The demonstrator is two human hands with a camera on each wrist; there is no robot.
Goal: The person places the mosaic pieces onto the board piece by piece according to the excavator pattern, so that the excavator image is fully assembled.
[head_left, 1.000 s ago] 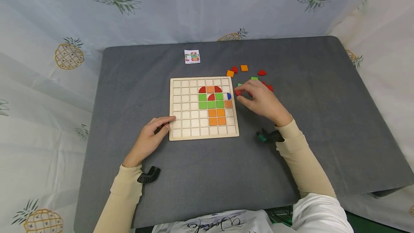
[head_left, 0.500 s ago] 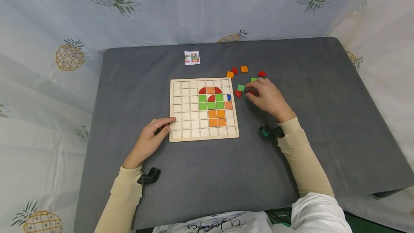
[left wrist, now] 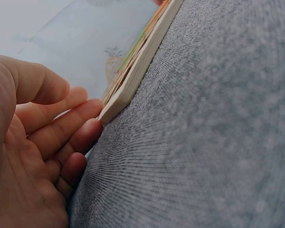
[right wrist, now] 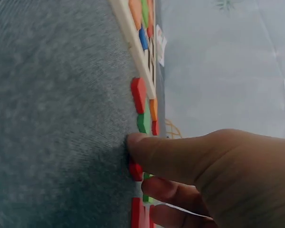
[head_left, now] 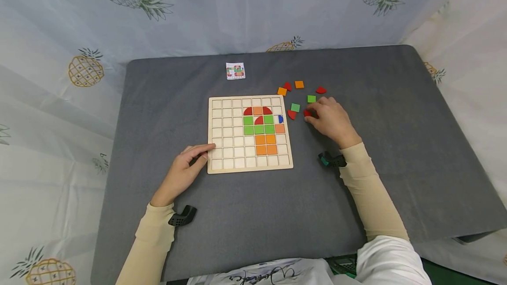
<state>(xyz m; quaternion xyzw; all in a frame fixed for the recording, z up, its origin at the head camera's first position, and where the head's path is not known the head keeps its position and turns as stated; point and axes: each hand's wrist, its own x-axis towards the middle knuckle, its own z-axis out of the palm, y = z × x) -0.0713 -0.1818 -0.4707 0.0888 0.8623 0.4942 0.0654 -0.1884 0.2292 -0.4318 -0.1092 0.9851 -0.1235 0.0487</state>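
Note:
A wooden grid board lies on the table, with red, green, orange and blue tiles in its right-hand squares. My left hand rests at the board's left edge, its index finger on the rim. In the left wrist view its fingertips touch the board's side, and the thumb stays apart. To the right of the board, my right hand has thumb and fingers around a red rounded tile. The right wrist view shows this red tile partly covered by the thumb.
Around the right hand lie green tiles, orange tiles and red tiles. A small pattern card is behind the board. Grey cloth covers the table, and a pineapple-print curtain hangs behind.
My right hand has shifted right, away from the red tile beside the board, to another red tile. A green tile came into fuller view. The left hand stays in place.

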